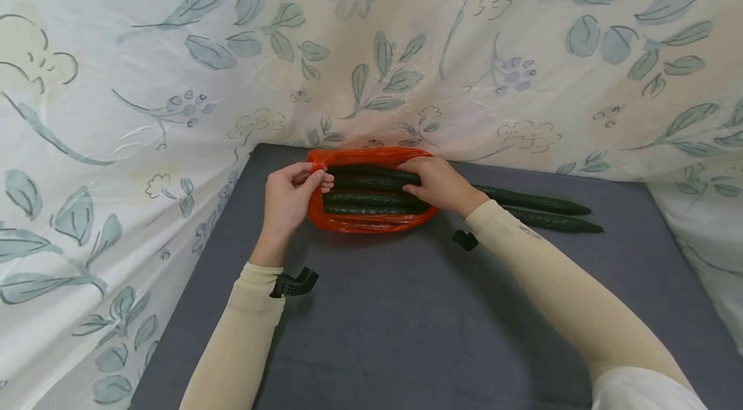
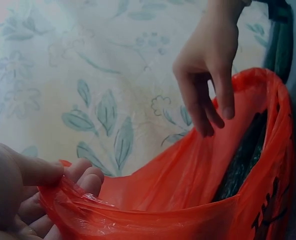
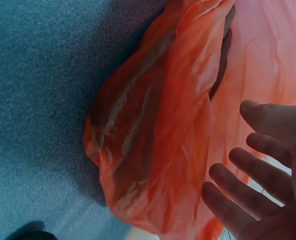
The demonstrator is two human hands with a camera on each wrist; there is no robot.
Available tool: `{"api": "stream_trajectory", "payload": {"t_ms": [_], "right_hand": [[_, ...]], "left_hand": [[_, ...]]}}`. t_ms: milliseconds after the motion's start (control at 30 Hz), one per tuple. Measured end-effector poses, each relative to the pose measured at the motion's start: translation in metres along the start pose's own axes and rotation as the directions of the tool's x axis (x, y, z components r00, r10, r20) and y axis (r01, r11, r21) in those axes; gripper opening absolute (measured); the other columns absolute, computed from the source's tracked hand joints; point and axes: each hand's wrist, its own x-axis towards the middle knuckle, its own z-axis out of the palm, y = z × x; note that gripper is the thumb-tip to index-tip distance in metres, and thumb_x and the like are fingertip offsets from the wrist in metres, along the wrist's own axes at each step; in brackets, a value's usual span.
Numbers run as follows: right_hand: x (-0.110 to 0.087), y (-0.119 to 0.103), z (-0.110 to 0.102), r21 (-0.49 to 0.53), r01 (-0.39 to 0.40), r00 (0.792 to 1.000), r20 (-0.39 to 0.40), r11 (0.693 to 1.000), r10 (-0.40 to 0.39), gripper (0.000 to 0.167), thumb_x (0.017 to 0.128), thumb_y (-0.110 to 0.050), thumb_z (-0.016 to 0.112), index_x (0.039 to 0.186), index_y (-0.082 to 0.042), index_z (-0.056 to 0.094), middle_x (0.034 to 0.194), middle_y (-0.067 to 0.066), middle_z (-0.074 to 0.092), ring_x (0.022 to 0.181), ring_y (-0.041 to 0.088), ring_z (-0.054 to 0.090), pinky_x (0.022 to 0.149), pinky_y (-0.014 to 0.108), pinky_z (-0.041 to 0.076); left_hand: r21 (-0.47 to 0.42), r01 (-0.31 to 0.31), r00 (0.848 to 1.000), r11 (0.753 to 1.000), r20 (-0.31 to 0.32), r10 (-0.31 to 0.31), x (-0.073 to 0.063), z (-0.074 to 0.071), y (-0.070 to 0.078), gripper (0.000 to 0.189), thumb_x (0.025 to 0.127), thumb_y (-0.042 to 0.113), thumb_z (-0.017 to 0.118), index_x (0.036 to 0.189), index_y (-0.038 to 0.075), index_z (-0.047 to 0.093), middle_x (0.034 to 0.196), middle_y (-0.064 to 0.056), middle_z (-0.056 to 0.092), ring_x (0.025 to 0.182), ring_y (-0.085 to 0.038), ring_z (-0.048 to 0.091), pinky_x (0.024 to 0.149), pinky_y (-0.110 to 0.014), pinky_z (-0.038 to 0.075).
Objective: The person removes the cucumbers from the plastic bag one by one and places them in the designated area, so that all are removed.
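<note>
I see left hand (image 1: 287, 199) pinching red bag (image 1: 371, 156); right hand (image 1: 440, 184) loosely spread, holding nothing. I'd stretch its mouth clear of the cucumbers (image 1: 371, 198)

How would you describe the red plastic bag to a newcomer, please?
On the dark grey tabletop, near the floral white cloth, the left hand pinches the crinkled red plastic bag. Its bright red sets it apart from the long green cucumbers inside and beside it.

On my feed, left arm (image 1: 238, 332) reaches forward | left hand (image 1: 288, 197) pinches, thumb (image 2: 40, 171) opposing its fingers (image 2: 90, 182) | right arm (image 1: 551, 281) angles inward | I read right hand (image 1: 436, 181) as tipped downward, fingers (image 3: 260, 173) loosely extended and spread
</note>
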Motion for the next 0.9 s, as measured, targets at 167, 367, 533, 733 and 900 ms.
{"api": "stream_trajectory", "payload": {"t_ms": [167,367,533,733,900], "right_hand": [[0.007,0.001,0.005,-0.004,-0.007,1.0,0.021,1.0,0.007,0.053,0.1,-0.016,0.082,0.148,0.0,0.065,0.146,0.017,0.066,0.135,0.037,0.062,0.115,0.056,0.05],[0.013,0.003,0.013,-0.005,-0.018,0.999,0.037,1.0,0.018,0.051,0.1,-0.017,0.082,0.146,0.0,0.067,0.144,0.015,0.068,0.132,0.036,0.063,0.112,0.055,0.052],[0.017,0.005,0.016,0.009,-0.038,0.999,0.037,0.999,0.037,0.049,0.099,-0.015,0.083,0.144,-0.001,0.069,0.142,0.014,0.07,0.13,0.035,0.065,0.11,0.054,0.054],[0.024,0.01,0.021,0.001,-0.055,0.995,0.082,0.998,0.055,0.049,0.099,-0.015,0.083,0.144,0.0,0.069,0.141,0.015,0.07,0.129,0.034,0.066,0.11,0.053,0.055],[0.028,0.012,0.024,-0.024,-0.058,0.994,0.092,0.998,0.06,0.048,0.099,-0.016,0.083,0.142,0.001,0.07,0.139,0.016,0.071,0.127,0.034,0.068,0.11,0.052,0.055]], "left_hand": [[-0.012,0.006,1.0,1.0,0.005,-0.006,0.001,0.002,0.0,0.027,0.105,0.001,0.072,0.125,-0.016,0.071,0.103,-0.027,0.078,0.082,-0.021,0.08,0.081,-0.031,0.066],[-0.014,0.008,1.0,1.0,0.003,-0.008,0.001,0.002,0.001,0.025,0.104,-0.001,0.071,0.124,-0.016,0.072,0.103,-0.028,0.078,0.083,-0.026,0.08,0.081,-0.032,0.067],[-0.013,0.008,1.0,1.0,0.007,-0.008,0.001,0.002,0.002,0.026,0.105,0.002,0.072,0.124,-0.016,0.072,0.103,-0.028,0.078,0.084,-0.028,0.08,0.081,-0.031,0.066],[-0.011,0.013,1.0,1.0,0.007,-0.013,0.001,0.002,0.002,0.023,0.105,0.002,0.072,0.122,-0.013,0.074,0.102,-0.027,0.078,0.086,-0.033,0.08,0.081,-0.03,0.066],[-0.013,0.013,1.0,1.0,0.006,-0.012,0.001,0.001,0.002,0.025,0.105,0.001,0.072,0.123,-0.015,0.073,0.102,-0.029,0.078,0.081,-0.02,0.08,0.081,-0.03,0.066]]}}
